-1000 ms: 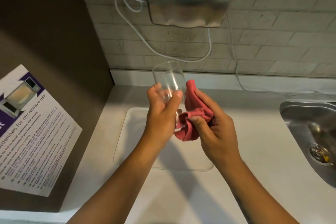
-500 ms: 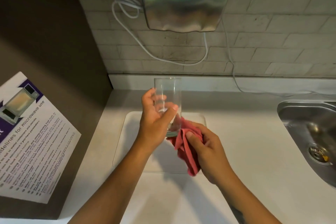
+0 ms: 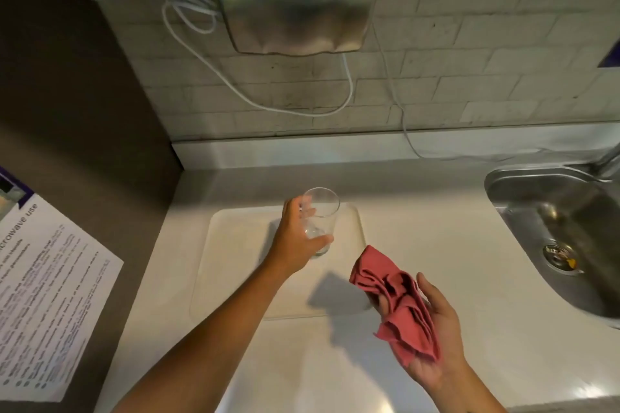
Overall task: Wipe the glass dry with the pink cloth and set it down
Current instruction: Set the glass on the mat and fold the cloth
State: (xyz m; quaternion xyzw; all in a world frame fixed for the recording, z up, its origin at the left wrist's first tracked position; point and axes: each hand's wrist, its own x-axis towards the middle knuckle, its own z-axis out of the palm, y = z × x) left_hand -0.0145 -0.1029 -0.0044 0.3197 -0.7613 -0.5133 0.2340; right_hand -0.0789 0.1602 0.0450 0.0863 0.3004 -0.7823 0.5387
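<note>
A clear drinking glass [image 3: 320, 216] stands upright at the far right part of a white tray [image 3: 235, 265] on the counter. My left hand [image 3: 297, 236] is wrapped around its lower half, thumb on the near side. Whether the glass base touches the tray I cannot tell. My right hand [image 3: 436, 342] is well apart from the glass, nearer to me and to the right, palm up, holding the crumpled pink cloth [image 3: 397, 302].
A steel sink [image 3: 563, 238] with a drain lies at the right. A steel hand dryer [image 3: 295, 0] with white cables hangs on the tiled wall. A dark appliance wall with a printed microwave notice [image 3: 50, 305] stands at the left. The white counter [image 3: 302, 372] runs toward me.
The cloth came off the glass. My left hand lowered the glass away from me onto the tray area, and my right hand pulled back to the right with the cloth.
</note>
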